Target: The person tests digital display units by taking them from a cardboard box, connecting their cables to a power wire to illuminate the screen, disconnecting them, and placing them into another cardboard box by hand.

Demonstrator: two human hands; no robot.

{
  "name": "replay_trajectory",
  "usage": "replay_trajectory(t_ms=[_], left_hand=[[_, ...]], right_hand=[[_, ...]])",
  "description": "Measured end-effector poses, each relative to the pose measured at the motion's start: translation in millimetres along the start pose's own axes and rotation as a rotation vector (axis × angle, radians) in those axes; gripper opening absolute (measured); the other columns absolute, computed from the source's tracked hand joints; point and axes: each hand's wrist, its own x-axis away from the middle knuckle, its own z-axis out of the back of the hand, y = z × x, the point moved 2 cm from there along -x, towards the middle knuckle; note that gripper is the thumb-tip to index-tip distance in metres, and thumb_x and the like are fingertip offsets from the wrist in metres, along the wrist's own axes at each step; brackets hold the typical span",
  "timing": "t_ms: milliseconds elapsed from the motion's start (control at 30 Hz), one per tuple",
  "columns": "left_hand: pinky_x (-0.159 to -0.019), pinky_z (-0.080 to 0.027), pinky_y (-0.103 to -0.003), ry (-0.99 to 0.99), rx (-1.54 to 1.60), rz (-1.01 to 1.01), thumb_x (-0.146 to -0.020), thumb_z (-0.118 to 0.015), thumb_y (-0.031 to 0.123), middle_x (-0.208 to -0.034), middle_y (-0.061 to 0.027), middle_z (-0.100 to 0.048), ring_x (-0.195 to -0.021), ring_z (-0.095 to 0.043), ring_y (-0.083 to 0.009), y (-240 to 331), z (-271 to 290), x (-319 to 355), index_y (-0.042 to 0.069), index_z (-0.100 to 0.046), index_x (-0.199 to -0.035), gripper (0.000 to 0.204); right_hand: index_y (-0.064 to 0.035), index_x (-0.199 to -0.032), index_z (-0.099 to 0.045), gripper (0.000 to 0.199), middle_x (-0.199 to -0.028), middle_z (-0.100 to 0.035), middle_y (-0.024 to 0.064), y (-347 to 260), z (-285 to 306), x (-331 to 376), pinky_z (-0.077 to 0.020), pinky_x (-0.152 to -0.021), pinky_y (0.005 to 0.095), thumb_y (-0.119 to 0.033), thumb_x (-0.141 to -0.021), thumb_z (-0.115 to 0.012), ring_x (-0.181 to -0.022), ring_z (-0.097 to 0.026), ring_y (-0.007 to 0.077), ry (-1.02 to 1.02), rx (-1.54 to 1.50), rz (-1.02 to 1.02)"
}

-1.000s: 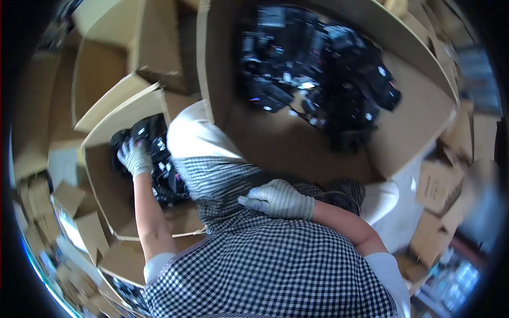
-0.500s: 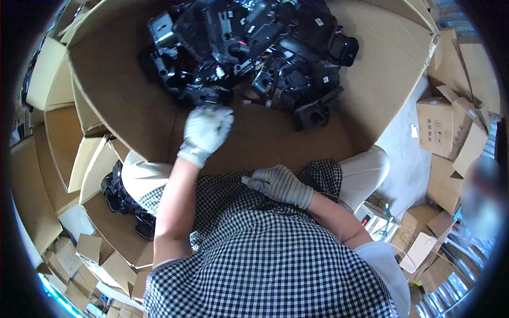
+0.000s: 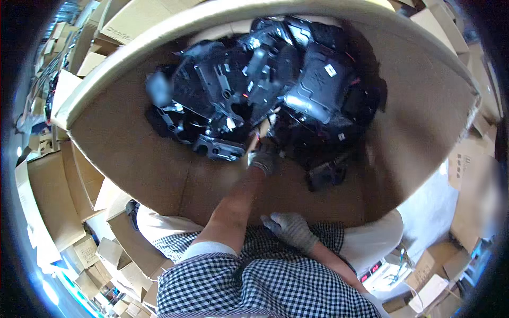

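Inside the large cardboard box point(image 3: 138, 164), my gloved left hand point(image 3: 263, 160) reaches down to the near edge of a pile of black plastic parts point(image 3: 212, 85). Its fingers are in shadow among the parts and thin wires, so whether they grip anything cannot be made out. A flat black bracket-like part point(image 3: 220, 148) lies just left of that hand, and a darker black part point(image 3: 326, 175) sits to its right. My gloved right hand point(image 3: 291, 231) is over my lap, by the box's near edge, fingers curled; anything inside them is hidden.
The box's walls rise around the pile. A smaller open carton point(image 3: 132, 238) stands at my left. On the right is a white device with a red display point(image 3: 374, 270), near more cartons point(image 3: 424, 265). Stacked cardboard point(image 3: 50, 196) fills the far left.
My left hand has moved right and deeper into the box, at the pile's edge. My right hand stays over my lap. The view has tilted, showing more of the box.
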Motion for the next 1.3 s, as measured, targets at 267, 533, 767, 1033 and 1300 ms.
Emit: replay_trajectory(t_ms=[267, 533, 767, 1033, 1300], left_hand=[[-0.089, -0.048, -0.048, -0.902, -0.095, 0.345, -0.088, -0.048, 0.029, -0.114, -0.02, -0.064, -0.106, -0.062, -0.0344, 44, 84, 39, 0.009, -0.066, -0.111, 0.035], [-0.083, -0.048, -0.047, -0.77, -0.117, 0.247, -0.09, -0.047, 0.042, -0.094, -0.0173, -0.068, -0.089, -0.065, -0.0375, 91, 269, 54, 0.008, -0.057, -0.121, 0.047], [-0.069, -0.051, -0.039, -0.351, 0.103, 0.408, -0.09, -0.056, 0.023, -0.084, -0.017, -0.066, -0.075, -0.064, -0.0319, 103, 353, 134, 0.006, -0.056, -0.115, 0.03], [-0.083, -0.048, -0.031, 0.036, 1.006, 0.175, -0.084, -0.068, 0.009, -0.097, -0.0094, -0.063, -0.09, -0.061, -0.0191, 138, 372, 179, 0.003, -0.06, -0.106, 0.024], [-0.089, -0.047, -0.045, -0.284, 0.131, 0.106, -0.082, -0.063, 0.02, -0.116, -0.02, -0.06, -0.103, -0.058, -0.0382, 98, 296, 118, 0.008, -0.056, -0.119, 0.04]], right_hand=[[-0.0109, -0.095, -0.066, 0.039, -0.085, -0.066, 0.017, 6, -9, 1, -0.0503, -0.072, 0.0474, -0.045, -0.094, -0.046, -0.081, -0.064, 0.0369, -0.037, 0.052, 0.039], [-0.0097, -0.095, -0.066, 0.044, -0.092, -0.068, 0.016, -6, -3, 16, -0.0497, -0.078, 0.0468, -0.044, -0.095, -0.039, -0.084, -0.065, 0.0349, -0.032, 0.326, 0.073], [-0.0097, -0.09, -0.066, 0.038, -0.085, -0.068, 0.0149, -13, 2, 49, -0.0501, -0.073, 0.0465, -0.042, -0.094, -0.046, -0.078, -0.065, 0.0348, 0.144, 0.385, 0.162], [-0.0078, -0.081, -0.064, 0.023, -0.063, -0.058, 0.0097, -79, 18, 87, -0.0461, -0.052, 0.0337, -0.027, -0.092, -0.059, -0.051, -0.055, 0.0217, 0.344, 0.037, 0.399], [-0.001, -0.081, -0.064, 0.028, -0.057, -0.058, 0.0056, -70, 28, 95, -0.0446, -0.052, 0.028, -0.024, -0.094, -0.056, -0.051, -0.057, 0.0122, 0.416, -0.257, 0.133]])
